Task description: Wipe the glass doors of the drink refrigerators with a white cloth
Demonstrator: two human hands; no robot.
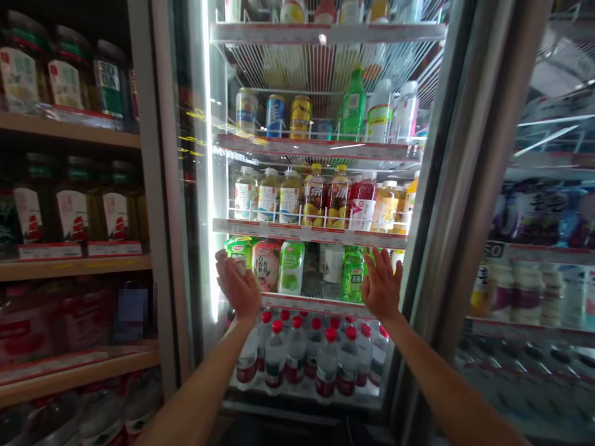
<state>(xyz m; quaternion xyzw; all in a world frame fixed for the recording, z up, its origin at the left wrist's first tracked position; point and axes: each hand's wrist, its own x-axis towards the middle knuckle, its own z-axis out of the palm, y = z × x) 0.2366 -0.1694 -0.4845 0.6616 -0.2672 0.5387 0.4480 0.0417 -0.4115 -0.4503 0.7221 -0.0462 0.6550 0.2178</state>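
I face an open drinks fridge. My left hand [238, 285] reaches into the left end of the third shelf [316, 303], its fingers curled round a pale bottle that is mostly hidden behind the hand. Beside it stand a pink-labelled bottle [266, 264] and a green-labelled bottle [291, 267]. My right hand [381, 286] is raised at the right end of the same shelf with fingers spread, holding nothing, next to a green bottle [353, 274].
Red-capped water bottles [302, 353] fill the bottom shelf below my arms. Tea and juice bottles [320, 198] line the shelf above, cans [274, 114] higher up. The glass door [525, 248] stands open at right. Wooden shelves [74, 266] with bottles are at left.
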